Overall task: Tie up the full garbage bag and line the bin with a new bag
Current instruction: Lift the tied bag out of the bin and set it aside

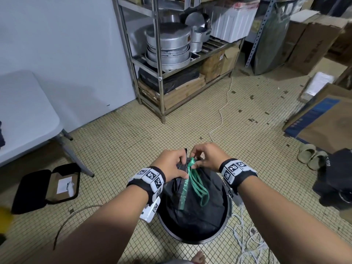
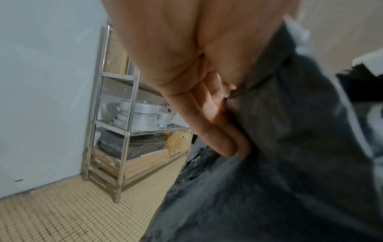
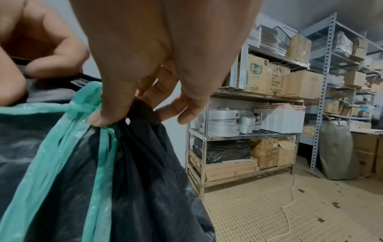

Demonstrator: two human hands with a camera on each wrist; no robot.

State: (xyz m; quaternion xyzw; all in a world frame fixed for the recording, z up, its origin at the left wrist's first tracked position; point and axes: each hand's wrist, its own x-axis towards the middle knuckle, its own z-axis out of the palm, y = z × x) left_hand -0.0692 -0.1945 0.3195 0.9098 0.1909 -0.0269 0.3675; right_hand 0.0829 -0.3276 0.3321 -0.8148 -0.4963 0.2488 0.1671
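Pinching the gathered neck of the black garbage bag [image 1: 192, 202] with the right hand [image 1: 206, 157], thumb and forefinger closed on the plastic right where the green drawstring [image 1: 198, 184] is knotted. Gripping the same neck from the other side with the left hand [image 1: 172, 162], fingers curled over a fold of black plastic just beside the knot. Both hands nearly touching at the top of the bag, knot between them.

Seen from the right wrist: thumb tip [image 3: 99, 120] pressed onto the bunched bag [image 3: 145, 172] at the drawstring [image 3: 82, 111], green bands running down from the pinch over the black plastic, left hand [image 3: 41, 54] clamped on the plastic behind. Seen from the left wrist: fingers [image 2: 215, 131] laid flat against the bag [image 2: 290, 163], the tips tucked into a fold.

Below the grip, loose green loops hanging down the near face of the bag. Bag seated in the round dark bin [image 1: 224, 227], filling its mouth and rising above the rim to the hands.

Around the bin, tiled floor [image 1: 118, 141]. To the left, an open black case [image 1: 47, 187] on the floor and a folding table [image 1: 24, 115]. Beyond, a metal shelf rack [image 1: 162, 77] with stacked metal pans [image 1: 167, 48] and cardboard boxes. White cable [image 1: 222, 115] trailing across the tiles; sandals [image 1: 310, 156] at the right.
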